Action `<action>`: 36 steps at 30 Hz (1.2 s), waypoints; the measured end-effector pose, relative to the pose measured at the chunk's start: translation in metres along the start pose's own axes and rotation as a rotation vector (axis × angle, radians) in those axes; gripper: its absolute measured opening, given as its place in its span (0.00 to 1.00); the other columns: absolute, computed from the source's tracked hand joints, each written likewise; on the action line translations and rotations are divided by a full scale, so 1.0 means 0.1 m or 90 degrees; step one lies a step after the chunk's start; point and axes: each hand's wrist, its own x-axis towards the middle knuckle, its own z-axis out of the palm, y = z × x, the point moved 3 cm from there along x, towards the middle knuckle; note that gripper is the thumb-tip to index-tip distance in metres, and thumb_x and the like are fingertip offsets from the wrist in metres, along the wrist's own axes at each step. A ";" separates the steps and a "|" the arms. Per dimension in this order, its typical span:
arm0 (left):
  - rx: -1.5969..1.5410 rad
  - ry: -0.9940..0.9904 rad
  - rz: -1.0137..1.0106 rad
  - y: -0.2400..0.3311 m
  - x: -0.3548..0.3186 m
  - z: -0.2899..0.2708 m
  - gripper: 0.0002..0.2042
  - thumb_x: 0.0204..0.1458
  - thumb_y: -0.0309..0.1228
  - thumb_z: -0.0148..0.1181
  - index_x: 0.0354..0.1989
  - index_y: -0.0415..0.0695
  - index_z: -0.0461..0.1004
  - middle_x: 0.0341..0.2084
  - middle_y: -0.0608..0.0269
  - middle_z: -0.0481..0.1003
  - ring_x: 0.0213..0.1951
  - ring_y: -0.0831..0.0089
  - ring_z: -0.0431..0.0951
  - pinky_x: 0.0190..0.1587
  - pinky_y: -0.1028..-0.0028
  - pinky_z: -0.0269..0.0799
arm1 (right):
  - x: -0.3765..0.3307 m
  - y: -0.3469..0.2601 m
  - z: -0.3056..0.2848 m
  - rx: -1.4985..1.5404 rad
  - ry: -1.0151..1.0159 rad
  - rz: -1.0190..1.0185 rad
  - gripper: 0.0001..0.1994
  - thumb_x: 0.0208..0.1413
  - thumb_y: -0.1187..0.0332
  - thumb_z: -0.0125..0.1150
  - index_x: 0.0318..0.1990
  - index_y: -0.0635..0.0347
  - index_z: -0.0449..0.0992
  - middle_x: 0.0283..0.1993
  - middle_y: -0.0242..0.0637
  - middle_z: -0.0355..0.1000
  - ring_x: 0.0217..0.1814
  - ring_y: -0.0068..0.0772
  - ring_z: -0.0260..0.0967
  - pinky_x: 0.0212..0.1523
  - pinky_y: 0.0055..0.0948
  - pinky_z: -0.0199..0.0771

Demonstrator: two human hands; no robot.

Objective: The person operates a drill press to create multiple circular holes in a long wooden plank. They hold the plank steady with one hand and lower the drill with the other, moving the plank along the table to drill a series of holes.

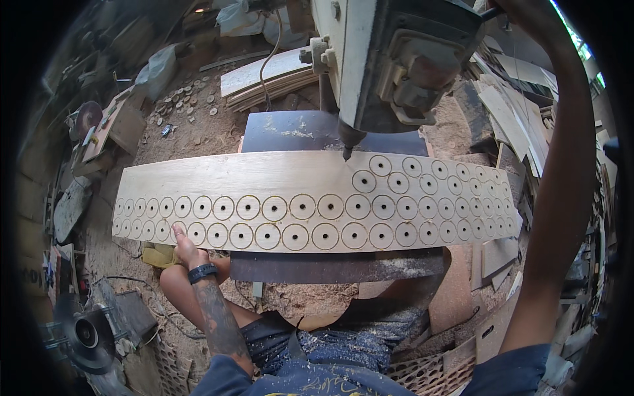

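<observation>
**Rows of discs cut, upper strip of the board left plain**

The long plywood board lay across the dark machine table beneath the drill press. Its cutter tip stood right at the board's far edge, next to the start of a third row of cut circles. Two full rows of ringed discs, each with a centre hole, ran along the near edge from end to end. On the right a third and fourth row climbed toward the cutter. By that showing, most of the lower board was worked, while the upper left stretch was bare wood and looked like what remained.

The left hand pressed its fingers flat on the board's near edge, resting on it, not gripping. The right arm reached up past the machine; its hand was out of the picture, so its grip could not be told.

Loose finished discs lay scattered on the sawdust floor beyond. A whitish plastic bag sat near them. No labels or signs could be made out.
</observation>
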 end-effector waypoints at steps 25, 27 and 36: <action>1.021 0.381 0.562 1.64 1.51 -0.43 0.46 0.48 0.63 0.60 0.67 0.41 0.58 0.64 0.40 0.60 0.67 0.47 0.57 0.65 0.48 0.56 | -1.63 -0.17 -0.28 0.022 -0.152 0.145 0.15 0.65 0.59 0.56 0.40 0.63 0.82 0.19 0.45 0.71 0.18 0.36 0.68 0.24 0.36 0.65; 1.152 0.335 0.465 1.74 1.90 -0.53 0.44 0.48 0.65 0.57 0.67 0.47 0.59 0.66 0.42 0.57 0.69 0.44 0.52 0.67 0.49 0.53 | -1.63 -0.19 -0.28 -0.001 -0.214 0.159 0.15 0.65 0.60 0.56 0.39 0.63 0.82 0.21 0.48 0.72 0.20 0.41 0.71 0.25 0.39 0.67; 1.190 0.138 0.383 1.93 2.73 -0.82 0.42 0.54 0.65 0.47 0.62 0.35 0.64 0.55 0.37 0.71 0.58 0.44 0.70 0.62 0.53 0.62 | -1.47 -0.26 -0.11 -0.142 -0.465 0.142 0.17 0.57 0.63 0.50 0.25 0.67 0.76 0.22 0.56 0.71 0.27 0.57 0.72 0.35 0.51 0.72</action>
